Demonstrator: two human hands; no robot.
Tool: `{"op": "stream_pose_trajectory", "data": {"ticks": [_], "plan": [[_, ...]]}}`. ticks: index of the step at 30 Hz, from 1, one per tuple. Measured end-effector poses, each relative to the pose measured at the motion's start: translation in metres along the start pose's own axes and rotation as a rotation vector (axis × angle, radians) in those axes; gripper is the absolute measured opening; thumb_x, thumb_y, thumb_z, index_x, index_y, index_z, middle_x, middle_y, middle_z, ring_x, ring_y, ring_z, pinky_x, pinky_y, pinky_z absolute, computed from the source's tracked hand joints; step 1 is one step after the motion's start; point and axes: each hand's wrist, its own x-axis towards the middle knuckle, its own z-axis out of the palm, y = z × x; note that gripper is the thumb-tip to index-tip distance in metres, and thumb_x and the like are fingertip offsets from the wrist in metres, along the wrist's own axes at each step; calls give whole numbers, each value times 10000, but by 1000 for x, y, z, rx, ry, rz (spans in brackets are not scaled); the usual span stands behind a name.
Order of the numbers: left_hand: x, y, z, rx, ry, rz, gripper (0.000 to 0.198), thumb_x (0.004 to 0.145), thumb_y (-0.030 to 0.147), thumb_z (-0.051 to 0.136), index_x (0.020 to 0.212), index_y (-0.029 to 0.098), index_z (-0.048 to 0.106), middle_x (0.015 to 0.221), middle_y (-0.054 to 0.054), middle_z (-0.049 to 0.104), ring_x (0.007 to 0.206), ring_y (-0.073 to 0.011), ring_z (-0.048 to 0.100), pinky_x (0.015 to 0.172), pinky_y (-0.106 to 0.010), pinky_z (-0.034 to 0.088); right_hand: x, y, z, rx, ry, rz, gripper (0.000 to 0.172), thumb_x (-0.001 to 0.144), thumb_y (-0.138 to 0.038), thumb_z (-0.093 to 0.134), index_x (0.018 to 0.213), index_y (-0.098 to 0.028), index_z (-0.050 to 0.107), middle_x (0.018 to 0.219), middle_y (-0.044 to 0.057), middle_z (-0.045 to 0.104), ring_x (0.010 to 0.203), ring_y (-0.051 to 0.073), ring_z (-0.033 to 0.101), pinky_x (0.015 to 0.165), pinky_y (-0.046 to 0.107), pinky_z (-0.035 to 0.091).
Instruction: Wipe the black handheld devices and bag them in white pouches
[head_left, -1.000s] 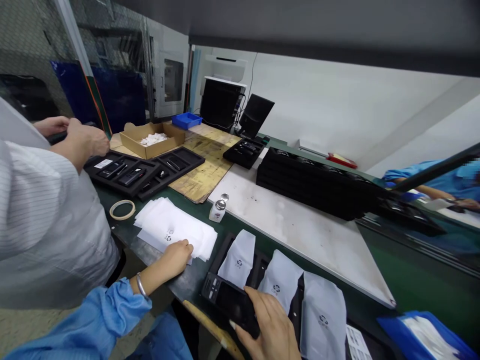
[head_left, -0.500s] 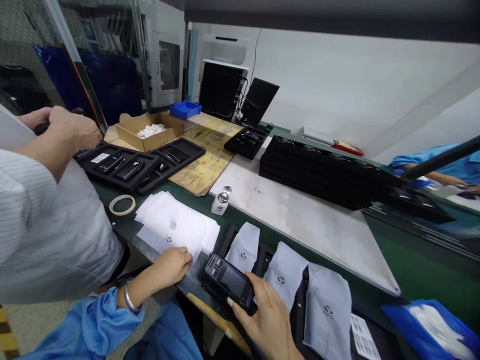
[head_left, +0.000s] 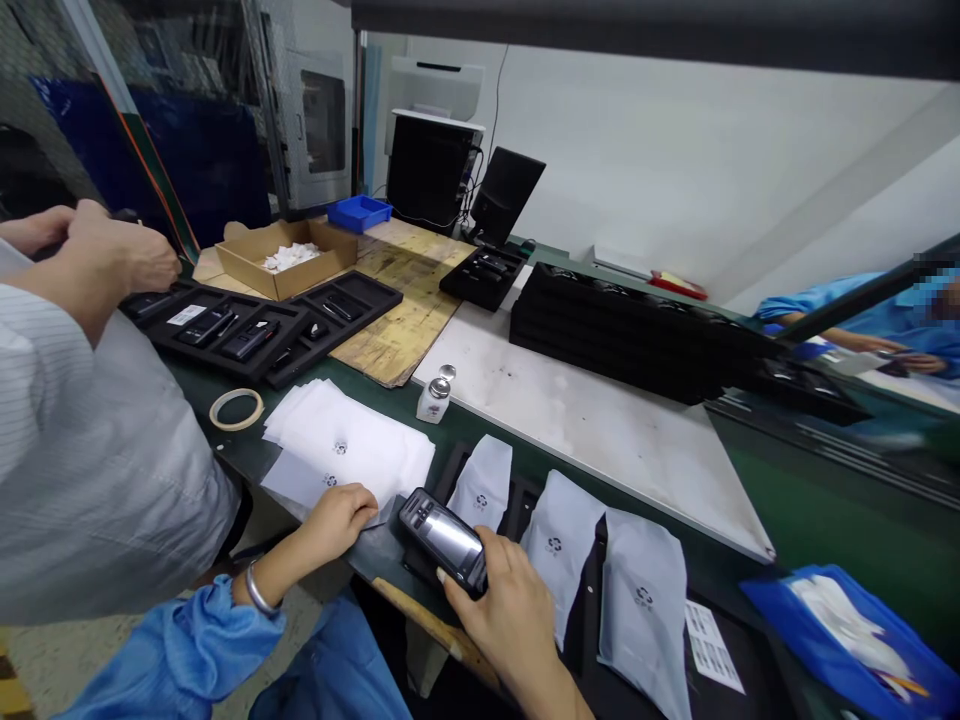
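My right hand [head_left: 506,605] is wrapped round a black handheld device [head_left: 444,538] with a screen and buttons, held tilted at the table's front edge. My left hand [head_left: 339,520] has its fingers pinched at the near corner of a stack of white translucent plastic bags [head_left: 375,440] printed with a recycling mark. The top bag lies slightly askew. Right of the device, a black foam tray [head_left: 517,505] bears several filled bags, among them one filled bag [head_left: 562,540] in the middle and a larger filled bag [head_left: 643,600] beside it.
A tape roll [head_left: 236,409] and a dispenser bottle [head_left: 435,395] stand behind the bags. Black trays with devices [head_left: 225,325] and a cardboard box [head_left: 289,262] lie left, where a co-worker's hands [head_left: 112,250] are. A blue bin [head_left: 847,640] sits at right, near a label sheet [head_left: 712,645].
The device has tilted, so its screen now catches the light. My left hand has stayed at the bag stack's near corner. The whole view has shifted slightly.
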Motion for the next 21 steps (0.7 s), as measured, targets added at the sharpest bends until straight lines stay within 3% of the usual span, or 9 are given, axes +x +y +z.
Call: {"op": "stream_pose_trajectory", "data": {"ticks": [7,11,16,21], "plan": [[-12,-1,16,-159,200,52,176,943,172,523,828,190,655,844,-29,649,829,-166,612,764,-287,474,16,-32,4,1,-207,43,485,762,-325,703,1182,-128,560,1014,122,660,958,310,607,834,412,489],[-19,-4,23,-198,276,87,161,946,209,532,870,202,674,1028,-69,650,1007,-207,589,880,-355,474,22,-38,-2,80,-330,72,500,748,-302,700,1200,-128,579,1070,119,668,1009,295,617,861,386,491],[-29,-8,26,-290,259,89,187,966,248,487,924,210,665,1275,-101,596,1226,-245,518,1027,-434,427,26,-36,-5,86,-363,129,513,759,-324,685,1220,-122,583,1119,132,668,1055,306,615,889,399,488],[-32,-12,23,-497,203,-34,304,995,367,440,1224,211,566,1422,-126,513,1328,-255,461,1133,-489,341,22,-39,2,100,-324,81,519,748,-324,689,1222,-139,585,1125,142,669,1059,313,624,884,410,505]]}}
